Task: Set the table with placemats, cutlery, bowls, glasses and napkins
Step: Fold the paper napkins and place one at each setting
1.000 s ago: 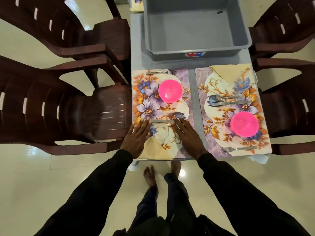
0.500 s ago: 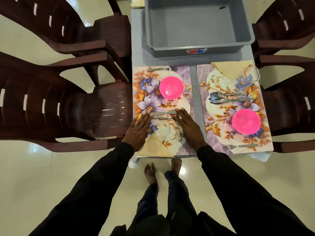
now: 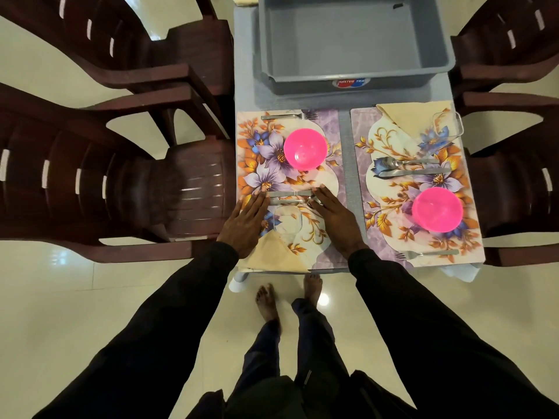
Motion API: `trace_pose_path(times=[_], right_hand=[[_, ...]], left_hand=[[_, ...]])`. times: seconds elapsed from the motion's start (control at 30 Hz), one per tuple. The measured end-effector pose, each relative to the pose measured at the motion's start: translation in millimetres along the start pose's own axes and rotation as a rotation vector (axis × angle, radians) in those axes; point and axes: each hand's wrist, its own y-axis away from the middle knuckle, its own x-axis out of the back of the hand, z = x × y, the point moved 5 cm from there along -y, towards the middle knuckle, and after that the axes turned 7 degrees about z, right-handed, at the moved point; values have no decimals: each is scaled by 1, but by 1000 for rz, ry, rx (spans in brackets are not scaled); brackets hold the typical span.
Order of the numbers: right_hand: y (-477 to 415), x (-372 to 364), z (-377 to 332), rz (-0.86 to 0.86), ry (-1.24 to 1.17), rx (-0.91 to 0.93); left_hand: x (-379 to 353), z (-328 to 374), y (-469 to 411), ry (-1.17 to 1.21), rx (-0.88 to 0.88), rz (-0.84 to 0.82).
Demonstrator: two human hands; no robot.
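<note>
Two floral placemats lie side by side on the table. On the left placemat (image 3: 257,140) sit a pink bowl (image 3: 305,149), a fork (image 3: 282,117) at its far edge, a knife and spoon (image 3: 289,197), a clear glass (image 3: 287,219) and a beige napkin (image 3: 276,255). My left hand (image 3: 246,223) and my right hand (image 3: 337,220) lie flat with straight fingers, their fingertips touching the two ends of the knife and spoon. The right placemat (image 3: 390,137) carries a pink bowl (image 3: 437,209), spoon and knife (image 3: 408,167), fork (image 3: 428,254), glass (image 3: 447,127) and napkin (image 3: 408,114).
An empty grey plastic tub (image 3: 351,37) stands at the far end of the table. Dark brown plastic chairs flank the table, at the left (image 3: 121,182) and at the right (image 3: 514,176). My bare feet (image 3: 287,297) stand on the glossy tile floor at the near edge.
Both hands slid slightly farther up the left placemat, and the knife and spoon between the fingertips shifted toward the pink bowl.
</note>
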Motion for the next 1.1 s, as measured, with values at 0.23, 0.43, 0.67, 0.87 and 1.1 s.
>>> trace_pose_path(times=[0.23,0.43,0.67,0.87,1.1], right_hand=[[4,8,-8,44,91,72],[30,24,-56,-23,-317,-44],[16,1,-77,-102,-615,-404],[6,-4,-68,-133,-593,-390],[-2,-6,-65,-138,-575,-365]], left_hand=[[1,5,4,11,33,10],[17,14,43,84,98,142],[-4,62,111,180,112,87],[-35,87,123,185,181,-76],[-33,107,103,161,196,-67]])
